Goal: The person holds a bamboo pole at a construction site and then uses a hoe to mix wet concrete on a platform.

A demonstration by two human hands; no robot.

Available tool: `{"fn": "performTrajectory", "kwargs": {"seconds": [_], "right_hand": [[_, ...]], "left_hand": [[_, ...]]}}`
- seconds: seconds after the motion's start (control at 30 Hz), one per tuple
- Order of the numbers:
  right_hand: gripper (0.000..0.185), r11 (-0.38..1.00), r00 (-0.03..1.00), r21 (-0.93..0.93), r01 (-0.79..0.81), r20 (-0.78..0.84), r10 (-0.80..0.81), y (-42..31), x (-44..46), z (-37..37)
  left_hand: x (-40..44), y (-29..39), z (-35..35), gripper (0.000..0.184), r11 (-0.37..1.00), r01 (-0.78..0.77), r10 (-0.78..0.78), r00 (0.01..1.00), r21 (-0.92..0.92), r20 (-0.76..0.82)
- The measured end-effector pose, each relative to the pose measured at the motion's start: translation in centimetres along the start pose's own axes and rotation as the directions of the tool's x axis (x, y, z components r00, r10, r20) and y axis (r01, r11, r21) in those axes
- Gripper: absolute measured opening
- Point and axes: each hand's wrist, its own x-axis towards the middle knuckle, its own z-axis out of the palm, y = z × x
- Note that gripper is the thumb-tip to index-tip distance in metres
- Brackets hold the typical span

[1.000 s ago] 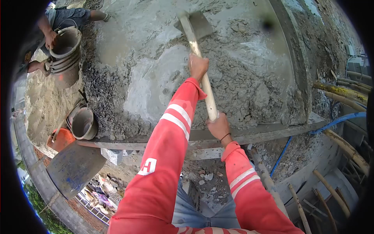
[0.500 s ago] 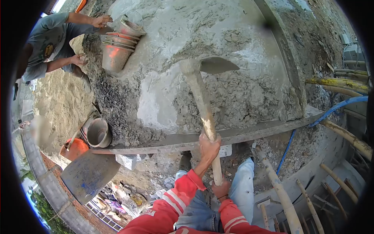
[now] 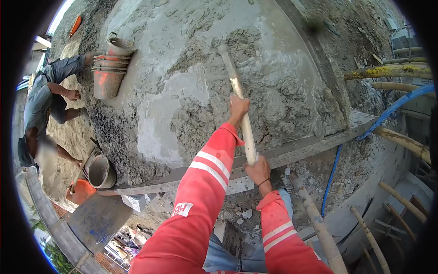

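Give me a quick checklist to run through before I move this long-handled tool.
1. Left hand grip: ok, closed around the wooden handle partway up.
2. Right hand grip: ok, closed around the handle near its lower end.
3. Blade position: cannot tell, no blade shows where the far end meets the wet mix.
4. Co-worker away from the handle: ok, off at the left, beyond the bucket stack.
5. Bucket stack apart from the handle: ok, well to its left.
6. Your footing: cannot tell, your feet are not clearly visible.
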Motion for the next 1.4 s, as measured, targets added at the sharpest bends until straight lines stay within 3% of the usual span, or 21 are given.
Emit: {"fn": "performTrajectory", "kwargs": {"seconds": [0.03, 0.07, 0.1, 0.17, 0.2, 0.3, 0.4, 0.43, 0.5, 0.6, 0.67, 0.73, 0.77, 0.87, 0.93, 1.0, 1.13, 1.27, 1.3, 1.33, 1.4], "right_hand": [[0.038, 0.996, 0.999, 0.085, -0.021, 0.03, 0.018, 0.3, -3.7, 0.3], [0.035, 0.998, 0.997, -0.018, -0.058, -0.056, 0.057, 1.7, -7.4, 2.3], [0.036, 0.997, 0.997, 0.061, -0.039, -0.064, 0.043, 1.2, -11.2, 2.4], [0.036, 0.996, 0.994, 0.083, -0.027, -0.1, 0.036, 3.8, -17.9, 5.2], [0.037, 0.993, 0.996, 0.118, -0.002, -0.092, 0.013, 5.2, -21.5, 5.6], [0.038, 0.994, 0.994, 0.097, 0.053, -0.102, -0.043, 4.9, -22.0, 3.9], [0.039, 0.987, 0.983, 0.016, 0.159, -0.098, -0.157, 2.2, -14.3, 1.5], [0.039, 0.96, 0.954, 0.036, 0.278, -0.128, -0.271, -0.8, -10.2, -0.4], [0.039, 0.929, 0.925, 0.092, 0.358, -0.173, -0.34, -5.1, -1.7, -1.1], [0.043, 0.946, 0.961, 0.181, 0.269, 0.023, -0.277, -5.3, 7.8, 1.4], [0.044, 0.978, 0.981, 0.087, 0.191, 0.027, -0.194, -2.3, 6.8, 4.7], [0.045, 0.994, 0.994, 0.048, 0.096, 0.05, -0.099, -2.6, 3.1, 6.6], [0.046, 1.0, 0.995, -0.009, 0.029, 0.096, -0.028, -3.9, -0.7, 6.0], [0.047, 0.989, 0.985, -0.013, -0.145, 0.09, 0.145, -4.3, -11.3, 5.5], [0.041, 0.989, 0.988, 0.005, -0.151, 0.029, 0.151, -1.9, -18.9, 6.8], [0.046, 0.995, 0.996, 0.054, -0.087, -0.033, 0.089, 2.7, -25.7, 9.7], [0.048, 0.995, 0.994, 0.095, -0.012, -0.111, 0.023, 5.3, -28.1, 9.8], [0.041, 0.956, 0.92, 0.039, 0.291, -0.286, -0.268, -1.5, -11.3, 1.6], [0.042, 0.947, 0.907, 0.006, 0.32, -0.291, -0.305, -4.3, -6.4, -1.5], [0.042, 0.94, 0.903, 0.028, 0.341, -0.287, -0.319, -5.8, -1.0, -3.5], [0.043, 0.929, 0.888, -0.009, 0.37, -0.289, -0.357, -9.6, 7.2, -9.1]], "left_hand": [[-3.7, -0.6, -1.8, 0.047, 0.987, 0.132, -0.117, 0.981, -0.095, 0.152], [-8.0, -1.3, -3.6, 0.031, 0.986, 0.049, -0.041, 0.998, -0.159, 0.049], [-10.3, -4.9, -3.5, 0.032, 0.987, 0.048, -0.032, 0.994, -0.155, 0.101], [-18.0, -7.0, -6.4, 0.039, 0.998, -0.061, 0.062, 0.997, 0.013, -0.054], [-21.0, -7.8, -8.1, 0.034, 0.998, -0.03, 0.032, 0.999, -0.059, 0.037], [-25.9, -2.2, -14.1, 0.025, 0.971, 0.046, -0.023, 0.995, -0.234, 0.102], [-20.4, 4.9, -16.6, 0.022, 0.891, -0.243, 0.217, 0.97, -0.384, -0.111], [-17.9, 10.2, -18.2, 0.025, 0.84, -0.196, 0.166, 0.981, -0.506, -0.106], [-9.1, 12.8, -17.5, 0.023, 0.812, -0.47, 0.373, 0.874, -0.346, -0.312], [2.9, 9.5, -11.6, 0.041, 0.984, -0.178, 0.172, 0.951, 0.001, -0.257], [7.0, -0.8, -4.7, 0.048, 0.977, -0.104, 0.122, 0.988, 0.186, -0.09], [5.3, -4.8, -4.2, 0.046, 0.993, -0.049, 0.068, 0.981, 0.104, -0.184], [3.9, -7.3, -6.2, 0.045, 0.995, -0.051, 0.053, 0.998, 0.083, -0.024], [-6.0, -7.4, -10.1, 0.04, 0.999, -0.038, 0.037, 0.999, 0.028, 0.019], [-14.8, -7.2, -13.4, 0.043, 0.99, 0.137, -0.137, 0.977, 0.007, 0.164], [-22.0, -8.3, -14.7, 0.049, 0.973, 0.228, -0.23, 0.965, 0.029, 0.124], [-28.3, -3.1, -19.2, 0.043, 0.971, 0.052, -0.031, 0.995, -0.233, 0.091], [-18.0, 9.2, -18.7, 0.024, 0.922, -0.143, 0.138, 0.99, -0.359, -0.039], [-13.7, 12.3, -17.3, 0.022, 0.875, -0.419, 0.365, 0.9, -0.243, -0.238], [-10.9, 16.6, -16.5, 0.023, 0.814, -0.366, 0.309, 0.931, -0.451, -0.197], [-2.9, 21.0, -12.4, 0.02, 0.812, -0.439, 0.351, 0.894, -0.385, -0.278]]}}
